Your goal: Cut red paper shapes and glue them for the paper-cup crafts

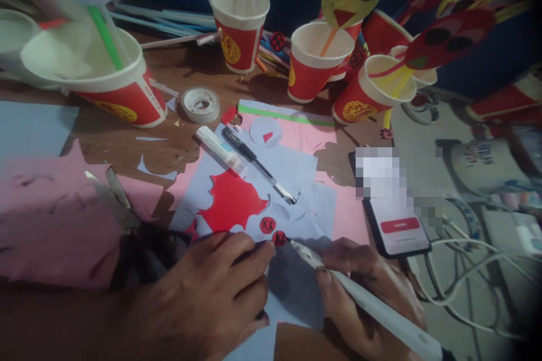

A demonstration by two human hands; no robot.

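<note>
Pinching a white marker [364, 297] in the right hand [375, 268], tip at the right edge of a small red disc [279, 238] on pale blue paper [292, 293], resting the left hand [215, 282], fingers slightly parted, at its left edge, with open paper toward the black pen [258, 166], between scissors [132, 224] and phone [402, 225].

Left forearm [80, 318] in from lower left | left hand [215, 282] palm down, fingers loosely bent | right hand [372, 276] in pen grip, thumb [332, 299] and forefinger [351, 256] pinched, others curled
</note>
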